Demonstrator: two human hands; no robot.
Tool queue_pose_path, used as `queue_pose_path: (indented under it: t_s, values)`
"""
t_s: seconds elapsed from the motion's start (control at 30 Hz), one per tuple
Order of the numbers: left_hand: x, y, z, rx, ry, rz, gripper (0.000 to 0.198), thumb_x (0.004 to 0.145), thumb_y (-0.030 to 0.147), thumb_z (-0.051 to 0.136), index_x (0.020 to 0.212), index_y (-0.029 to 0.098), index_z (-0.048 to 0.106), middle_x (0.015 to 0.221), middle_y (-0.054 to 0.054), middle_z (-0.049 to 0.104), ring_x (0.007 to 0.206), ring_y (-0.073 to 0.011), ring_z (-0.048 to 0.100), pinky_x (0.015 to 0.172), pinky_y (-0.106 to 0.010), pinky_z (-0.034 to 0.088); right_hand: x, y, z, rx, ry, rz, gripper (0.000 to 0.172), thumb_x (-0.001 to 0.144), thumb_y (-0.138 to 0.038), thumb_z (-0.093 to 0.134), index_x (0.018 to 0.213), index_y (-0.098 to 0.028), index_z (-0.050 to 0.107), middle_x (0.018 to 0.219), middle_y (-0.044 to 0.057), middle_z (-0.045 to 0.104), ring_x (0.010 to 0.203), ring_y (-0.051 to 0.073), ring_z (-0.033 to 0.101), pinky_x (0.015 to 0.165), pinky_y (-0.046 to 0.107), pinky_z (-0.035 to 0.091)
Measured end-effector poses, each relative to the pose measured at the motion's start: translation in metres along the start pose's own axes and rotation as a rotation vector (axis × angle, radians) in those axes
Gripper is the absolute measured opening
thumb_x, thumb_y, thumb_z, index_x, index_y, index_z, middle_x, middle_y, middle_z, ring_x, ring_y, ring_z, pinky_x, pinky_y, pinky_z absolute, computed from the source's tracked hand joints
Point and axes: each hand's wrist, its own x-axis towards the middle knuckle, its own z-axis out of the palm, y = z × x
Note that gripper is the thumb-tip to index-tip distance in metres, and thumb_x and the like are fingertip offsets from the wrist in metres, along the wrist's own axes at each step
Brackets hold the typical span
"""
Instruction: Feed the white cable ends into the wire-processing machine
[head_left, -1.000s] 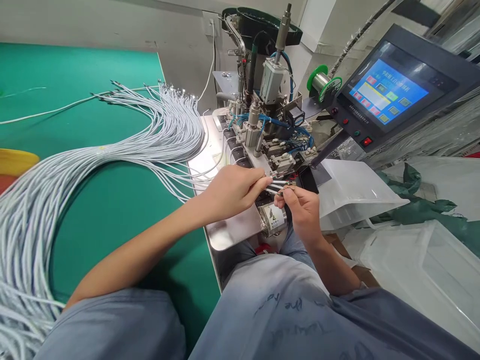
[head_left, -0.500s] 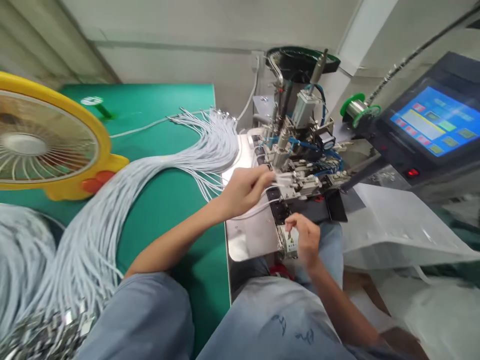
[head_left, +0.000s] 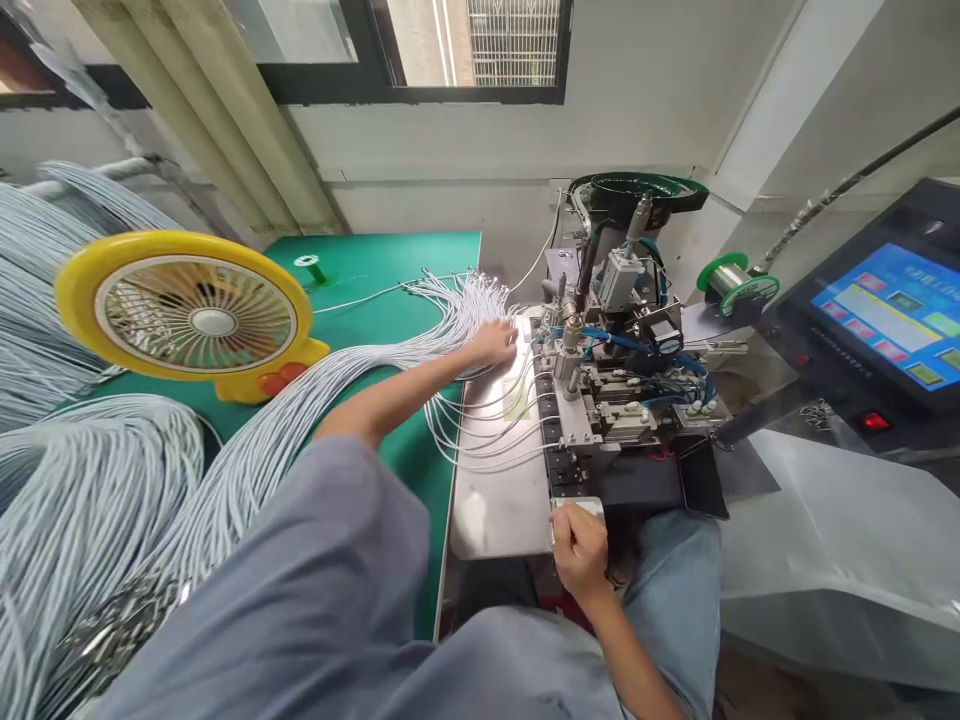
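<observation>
My left hand reaches over the metal plate, at the near side of the fanned ends of a bundle of white cables. Its fingers bend down among the cables, and what they grip, if anything, is hidden. Several single cables curve across the plate into the black slotted strip along the edge of a machine with metal cylinders and blue tubes. My right hand is closed in a fist by the machine's front end, with nothing showing in it.
A yellow fan stands on the green table to the left. The bundle runs down to metal-ended cables. A lit screen and a wire spool are right, above a white sheet.
My left hand has moved left from the machine's cable slots to the bundle's ends. My right hand has closed and come down to the machine's front. The head view has tilted up.
</observation>
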Motion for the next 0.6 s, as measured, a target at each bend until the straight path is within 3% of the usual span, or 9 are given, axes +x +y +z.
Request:
queue_pose_path:
  t_s: [0.07,0.17,0.33,0.47,0.6]
  values:
    - [-0.020,0.001,0.014,0.058,-0.040,0.103,0.041,0.083,0.028,0.048,0.123,0.023,0.053,0.140,-0.005,0.044,0.131,-0.0251,0.034,0.111,-0.042,0.020,-0.001,0.000,0.002,-0.013,-0.005,-0.025,0.028,0.087,-0.011,0.040,0.061,-0.018,0.047,0.051,-0.002,0.045,0.049,0.010,0.044,0.050,0.024,0.031]
    - [-0.021,-0.002,0.016,0.120,-0.074,0.144,0.041,0.086,0.021,0.041,0.125,0.021,0.052,0.140,-0.006,0.044,0.132,-0.0237,0.032,0.111,-0.043,0.016,-0.003,0.000,0.003,-0.029,0.006,-0.032,0.028,0.086,-0.010,0.041,0.060,-0.019,0.045,0.051,-0.003,0.043,0.049,0.010,0.042,0.050,0.025,0.029]
    - [0.013,-0.006,0.006,0.183,-0.087,0.005,0.029,0.087,0.013,0.041,0.107,0.010,0.061,0.120,-0.016,0.056,0.119,-0.0292,0.044,0.101,-0.050,0.031,-0.004,0.000,0.001,-0.048,0.028,0.003,0.029,0.085,-0.009,0.042,0.058,-0.020,0.041,0.051,-0.003,0.041,0.048,0.010,0.039,0.050,0.026,0.027]
    - [0.031,-0.005,0.003,0.186,-0.064,-0.132,0.031,0.089,0.030,0.053,0.114,0.013,0.055,0.118,-0.011,0.055,0.108,-0.0228,0.054,0.091,-0.046,0.045,-0.005,0.002,0.002,-0.089,0.038,0.015,0.030,0.084,-0.008,0.043,0.058,-0.021,0.037,0.050,-0.004,0.037,0.048,0.010,0.036,0.050,0.027,0.026]
    - [0.041,-0.013,-0.003,0.143,-0.041,-0.231,0.035,0.089,0.035,0.054,0.118,0.015,0.053,0.118,-0.009,0.055,0.103,-0.0198,0.056,0.086,-0.042,0.050,-0.005,0.002,0.003,-0.136,0.040,0.011,0.031,0.084,-0.008,0.042,0.058,-0.021,0.035,0.051,-0.004,0.036,0.049,0.011,0.035,0.051,0.028,0.025]
